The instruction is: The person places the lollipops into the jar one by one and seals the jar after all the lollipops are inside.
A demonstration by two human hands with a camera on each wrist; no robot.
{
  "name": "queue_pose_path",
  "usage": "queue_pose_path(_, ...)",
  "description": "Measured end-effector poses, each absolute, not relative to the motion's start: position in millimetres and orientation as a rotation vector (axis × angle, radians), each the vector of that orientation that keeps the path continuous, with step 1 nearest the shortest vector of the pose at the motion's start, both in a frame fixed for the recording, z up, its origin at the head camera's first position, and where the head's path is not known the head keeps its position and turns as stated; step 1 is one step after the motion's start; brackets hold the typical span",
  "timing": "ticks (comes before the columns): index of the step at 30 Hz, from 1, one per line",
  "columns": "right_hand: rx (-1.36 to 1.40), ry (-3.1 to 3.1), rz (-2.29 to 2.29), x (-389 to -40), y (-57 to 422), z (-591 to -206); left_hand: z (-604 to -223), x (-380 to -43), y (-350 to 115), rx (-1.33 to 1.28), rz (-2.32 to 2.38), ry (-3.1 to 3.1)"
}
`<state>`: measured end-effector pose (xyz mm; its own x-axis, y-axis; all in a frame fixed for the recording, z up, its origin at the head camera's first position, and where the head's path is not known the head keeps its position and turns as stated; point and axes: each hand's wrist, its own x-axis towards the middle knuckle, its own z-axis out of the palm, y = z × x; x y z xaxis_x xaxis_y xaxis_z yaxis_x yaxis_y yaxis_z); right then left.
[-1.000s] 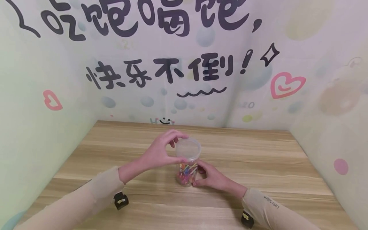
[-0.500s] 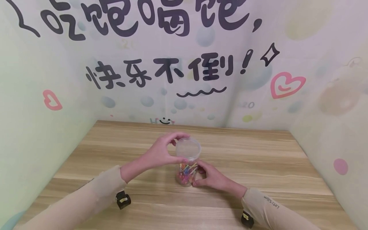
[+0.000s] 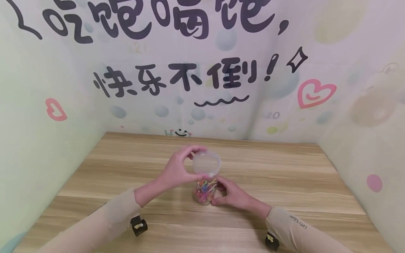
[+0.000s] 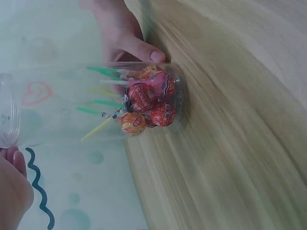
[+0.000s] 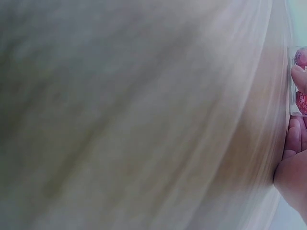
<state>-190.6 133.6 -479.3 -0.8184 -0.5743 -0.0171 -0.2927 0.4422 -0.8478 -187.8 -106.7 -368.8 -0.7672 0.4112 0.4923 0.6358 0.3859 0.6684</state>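
Observation:
A clear plastic jar (image 4: 57,105) stands upright on the wooden table, with a round translucent lid (image 3: 207,163) on its top. Inside, at the bottom, lie several wrapped lollipops (image 4: 144,98) with green, yellow and white sticks. My left hand (image 3: 177,167) grips the lid from the left, thumb at the near edge and fingers curled over the far edge. Low on the jar's right side, my right hand (image 3: 235,196) holds the body between thumb and fingers. In the right wrist view only the jar's base and part of that hand show at the right edge.
The wooden table (image 3: 126,158) runs back to a printed wall (image 3: 152,116) with black lettering and hearts. Side walls close in on the left and right. A small black camera (image 3: 138,225) hangs at the left wrist, another camera (image 3: 271,241) at the right.
My left wrist and forearm have shifted slightly to the right and turned a little, while the left fingers stay on the lid. The right hand and jar keep their place.

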Motion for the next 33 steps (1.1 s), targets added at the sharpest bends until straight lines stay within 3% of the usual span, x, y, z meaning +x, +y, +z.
queue_pose_path(33, -0.741, 2.402, -1.318, -191.3, 133.8, -483.4, -371.3, -190.2, -110.9, -0.991, -1.477, -2.440)
